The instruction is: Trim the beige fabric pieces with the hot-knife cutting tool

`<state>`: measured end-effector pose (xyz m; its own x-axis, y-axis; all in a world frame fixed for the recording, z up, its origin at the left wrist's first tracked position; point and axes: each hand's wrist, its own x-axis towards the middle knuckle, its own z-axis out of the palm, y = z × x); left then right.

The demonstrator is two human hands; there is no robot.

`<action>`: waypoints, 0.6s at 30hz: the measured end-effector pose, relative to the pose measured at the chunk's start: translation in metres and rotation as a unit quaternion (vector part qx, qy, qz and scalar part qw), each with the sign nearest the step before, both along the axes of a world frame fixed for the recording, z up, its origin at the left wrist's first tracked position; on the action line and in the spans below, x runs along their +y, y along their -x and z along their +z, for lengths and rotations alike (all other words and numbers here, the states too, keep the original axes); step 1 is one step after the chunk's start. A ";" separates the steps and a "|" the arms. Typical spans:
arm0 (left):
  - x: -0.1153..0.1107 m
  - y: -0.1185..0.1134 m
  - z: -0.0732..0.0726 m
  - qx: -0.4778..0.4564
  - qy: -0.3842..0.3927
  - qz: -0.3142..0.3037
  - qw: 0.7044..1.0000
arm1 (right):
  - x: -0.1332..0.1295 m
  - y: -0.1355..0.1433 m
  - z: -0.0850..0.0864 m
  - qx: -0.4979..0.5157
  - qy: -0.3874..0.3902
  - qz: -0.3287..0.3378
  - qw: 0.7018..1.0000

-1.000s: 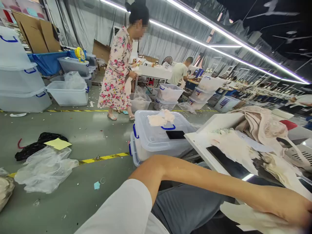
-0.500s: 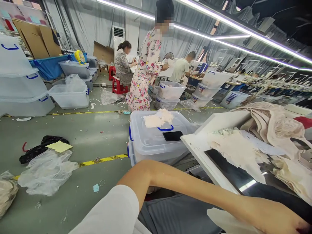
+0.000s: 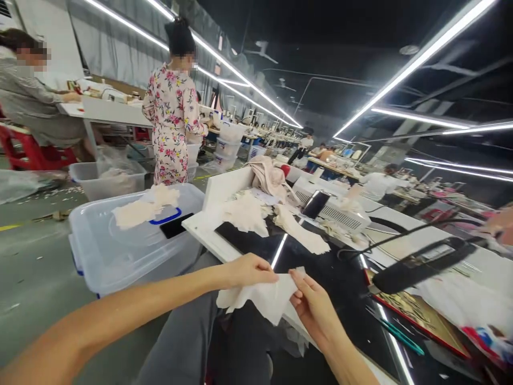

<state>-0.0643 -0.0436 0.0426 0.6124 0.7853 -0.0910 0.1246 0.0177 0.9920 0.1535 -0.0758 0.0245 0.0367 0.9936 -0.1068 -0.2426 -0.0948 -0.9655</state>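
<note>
Pale cream fabric pieces (image 3: pixel 270 299) hang between my two hands at the front edge of the black-topped table (image 3: pixel 340 278). My left hand (image 3: pixel 250 271) pinches them from the left, fingers closed. On the right, my right hand (image 3: pixel 310 297) grips their upper right corner between thumb and fingers. Beyond my hands, more cream pieces (image 3: pixel 246 214) and a long cream strip (image 3: pixel 302 232) lie on the table. Beige lace garments (image 3: pixel 268 174) are heaped behind them.
A lidded plastic bin (image 3: pixel 104 256) at left bears fabric and a black phone (image 3: pixel 176 225). Right of my hands are a dark machine arm (image 3: pixel 425 264), teal tweezers (image 3: pixel 401 337) and a red-edged tray (image 3: pixel 452 342). A person in a floral dress (image 3: pixel 172 117) stands beyond the bin.
The view has swung to the right. My left arm, earlier reaching to the lower right, now ends at the fabric in front of me. My right hand has come into view, gripping the same fabric.
</note>
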 end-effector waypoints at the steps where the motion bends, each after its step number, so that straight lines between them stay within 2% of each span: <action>1: -0.001 0.002 0.000 0.003 0.002 0.000 1.000 | 0.000 0.003 0.002 0.007 0.005 -0.005 1.000; 5: 0.002 0.007 0.004 0.018 0.014 0.006 1.000 | -0.003 0.005 0.007 0.037 0.021 -0.008 0.999; 10: 0.004 0.006 0.005 0.034 0.033 0.003 0.999 | -0.008 -0.004 0.006 0.056 0.015 -0.022 0.998; 18: 0.005 0.005 0.014 0.052 0.086 -0.027 0.995 | -0.012 -0.024 0.005 0.032 0.011 -0.049 0.998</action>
